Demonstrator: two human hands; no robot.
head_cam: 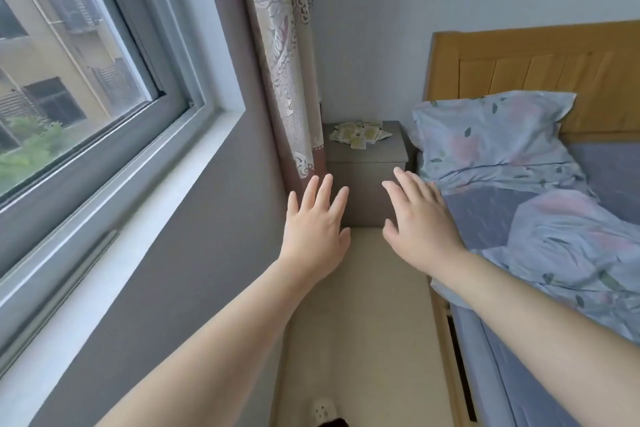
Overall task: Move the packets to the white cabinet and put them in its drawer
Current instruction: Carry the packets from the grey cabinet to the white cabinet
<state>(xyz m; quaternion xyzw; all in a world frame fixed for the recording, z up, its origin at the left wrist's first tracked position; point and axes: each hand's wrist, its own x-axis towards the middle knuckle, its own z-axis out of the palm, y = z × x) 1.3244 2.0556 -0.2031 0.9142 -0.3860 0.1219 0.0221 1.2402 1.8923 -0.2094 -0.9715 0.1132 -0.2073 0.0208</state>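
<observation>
Packets (358,135): lying in a loose pile on the top surface of grey nightstand (367,184), in the corner between curtain (280,62) and bed (606,170).
Left hand (317,225): stretching forward in the air, fingers straight and apart, holding nothing.
Right hand (420,222): stretching forward beside it, fingers spread, holding nothing, not touching packets.

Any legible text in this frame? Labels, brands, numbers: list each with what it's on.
No text in this frame can be read.
packets on the grey bedside box: yellow-green patches that may be print, too small and blurred to read.
curtain: ornamental pattern only, no letters.
pillow: floral print, no words.
</observation>
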